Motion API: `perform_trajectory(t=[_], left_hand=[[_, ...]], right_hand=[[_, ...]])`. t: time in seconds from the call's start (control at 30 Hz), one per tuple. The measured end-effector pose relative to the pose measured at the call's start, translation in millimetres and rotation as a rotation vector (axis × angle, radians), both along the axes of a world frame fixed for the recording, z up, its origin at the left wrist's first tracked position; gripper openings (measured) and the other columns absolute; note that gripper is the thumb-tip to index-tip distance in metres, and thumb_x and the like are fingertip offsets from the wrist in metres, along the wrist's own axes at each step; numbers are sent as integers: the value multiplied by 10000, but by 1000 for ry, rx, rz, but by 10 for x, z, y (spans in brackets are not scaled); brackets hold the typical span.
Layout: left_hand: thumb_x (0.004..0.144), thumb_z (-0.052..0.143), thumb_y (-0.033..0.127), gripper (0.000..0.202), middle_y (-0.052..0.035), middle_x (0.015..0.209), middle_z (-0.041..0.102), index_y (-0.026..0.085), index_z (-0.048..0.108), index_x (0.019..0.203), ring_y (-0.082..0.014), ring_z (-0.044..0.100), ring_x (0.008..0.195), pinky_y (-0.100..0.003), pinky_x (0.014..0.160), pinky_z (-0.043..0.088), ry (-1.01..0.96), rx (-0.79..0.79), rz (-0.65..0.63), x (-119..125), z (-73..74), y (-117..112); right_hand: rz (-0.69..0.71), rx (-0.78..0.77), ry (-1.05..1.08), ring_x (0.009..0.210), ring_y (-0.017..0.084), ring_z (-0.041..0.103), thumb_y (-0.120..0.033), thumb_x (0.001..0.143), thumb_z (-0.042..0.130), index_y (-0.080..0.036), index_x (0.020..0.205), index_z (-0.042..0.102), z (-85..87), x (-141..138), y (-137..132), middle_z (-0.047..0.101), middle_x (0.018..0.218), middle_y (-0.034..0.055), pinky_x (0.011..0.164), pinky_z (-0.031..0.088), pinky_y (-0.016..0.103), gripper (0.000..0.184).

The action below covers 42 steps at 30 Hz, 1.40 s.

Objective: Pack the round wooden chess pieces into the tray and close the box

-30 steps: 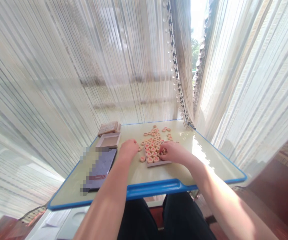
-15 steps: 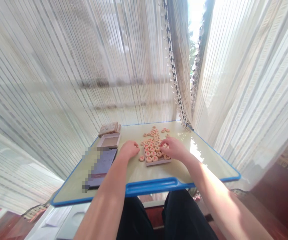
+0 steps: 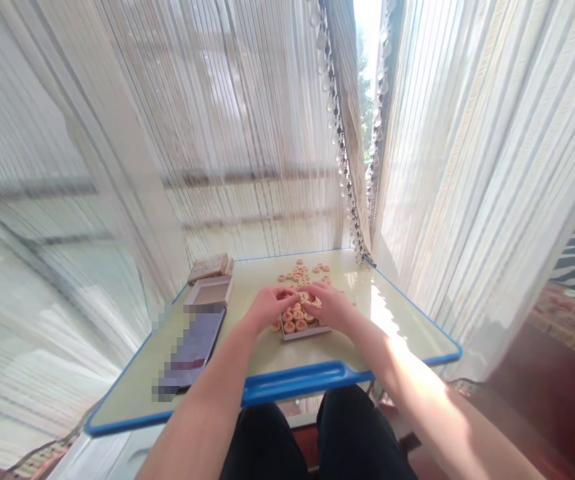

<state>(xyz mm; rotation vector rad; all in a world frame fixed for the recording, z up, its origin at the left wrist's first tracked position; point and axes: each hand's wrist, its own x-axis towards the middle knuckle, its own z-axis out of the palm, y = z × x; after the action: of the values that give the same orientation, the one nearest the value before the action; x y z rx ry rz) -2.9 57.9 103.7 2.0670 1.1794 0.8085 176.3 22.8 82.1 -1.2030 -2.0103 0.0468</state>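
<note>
Round wooden Chinese chess pieces with red characters (image 3: 289, 327) fill a shallow open box (image 3: 307, 334) in the middle of the table. My left hand (image 3: 270, 308) reaches over the box's left side, thumb and fingertips pinched together; what they hold, if anything, is too small to make out. From the right, my right hand (image 3: 331, 305) curves over the pieces, its thumb and fingers apart with pieces showing between them. The fingertips of both hands nearly meet above the box's far part. One loose piece (image 3: 276, 325) lies just left of the box, under my left wrist.
Beyond my hands lie several scattered pieces (image 3: 299, 272). At the left are an open box lid (image 3: 210, 291), a stacked pair of boxes (image 3: 210, 267) and a dark-edged tablet (image 3: 198, 343). A blue rim (image 3: 297, 382) edges the table; sheer curtains (image 3: 267, 133) hang behind it.
My left hand has moved right, from beside the box to over it. My right hand has shifted slightly left, so the fingertips are now close together. The camera view has tilted a little.
</note>
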Motion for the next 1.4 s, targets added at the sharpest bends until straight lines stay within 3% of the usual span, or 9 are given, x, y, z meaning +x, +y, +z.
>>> perform_trajectory(t=[0.17, 0.33, 0.57, 0.8, 0.97, 1.1, 1.23, 1.4], left_hand=[[696, 652, 439, 388, -61, 876, 712, 151, 691, 953, -190, 639, 819, -261, 701, 478, -114, -100, -117, 0, 21, -24], [686, 681, 313, 341, -72, 949, 708, 145, 674, 983, -193, 642, 870, -282, 764, 489, -225, -142, -143, 7, 22, -21], [690, 687, 364, 388, -72, 888, 711, 151, 669, 1013, -194, 645, 814, -303, 741, 504, -172, -90, -116, 0, 2, 1], [697, 675, 368, 354, -54, 891, 714, 164, 701, 985, -182, 636, 815, -272, 727, 494, -172, -70, -148, 18, 62, -71], [704, 631, 323, 356, -15, 698, 683, 169, 687, 1020, -124, 582, 599, -225, 570, 454, -64, 32, -64, 17, 63, -101], [697, 545, 196, 255, -11, 717, 686, 166, 716, 884, -103, 544, 585, -216, 591, 444, -9, 255, 121, -26, 23, -60], [671, 534, 159, 230, -12, 750, 695, 170, 719, 807, -101, 523, 582, -225, 616, 446, 57, 368, 124, -52, -30, 1], [681, 533, 176, 206, -9, 729, 697, 176, 721, 766, -113, 530, 591, -231, 608, 432, 113, 352, 139, -53, -42, 14]], right_hand=[[73, 87, 52, 727, 132, 556, -241, 825, 558, -223, 932, 666, -47, 17, 50, 621, 819, 32, 689, 437, 249, 153], [110, 85, 151, 685, 115, 570, -202, 799, 571, -220, 910, 663, -42, 44, 45, 648, 851, 26, 677, 456, 244, 145], [24, 28, 172, 733, 143, 589, -265, 780, 592, -211, 948, 656, 23, 32, -14, 663, 836, 31, 693, 466, 273, 188], [60, -49, 270, 645, 122, 555, -263, 740, 620, -198, 912, 658, 33, 39, -13, 665, 808, 27, 624, 458, 256, 188], [78, -59, 289, 662, 122, 542, -266, 722, 631, -198, 905, 651, 65, 95, -37, 637, 800, 20, 633, 451, 259, 196], [59, -155, 175, 724, 129, 545, -257, 698, 651, -223, 903, 665, 71, 169, -49, 582, 852, 14, 681, 446, 272, 209], [27, -239, 20, 765, 145, 552, -217, 681, 663, -238, 878, 681, 42, 196, -46, 557, 864, 15, 744, 433, 299, 199], [20, -249, -33, 826, 178, 563, -283, 684, 686, -232, 872, 681, -7, 175, -32, 603, 871, 26, 737, 427, 302, 195]])
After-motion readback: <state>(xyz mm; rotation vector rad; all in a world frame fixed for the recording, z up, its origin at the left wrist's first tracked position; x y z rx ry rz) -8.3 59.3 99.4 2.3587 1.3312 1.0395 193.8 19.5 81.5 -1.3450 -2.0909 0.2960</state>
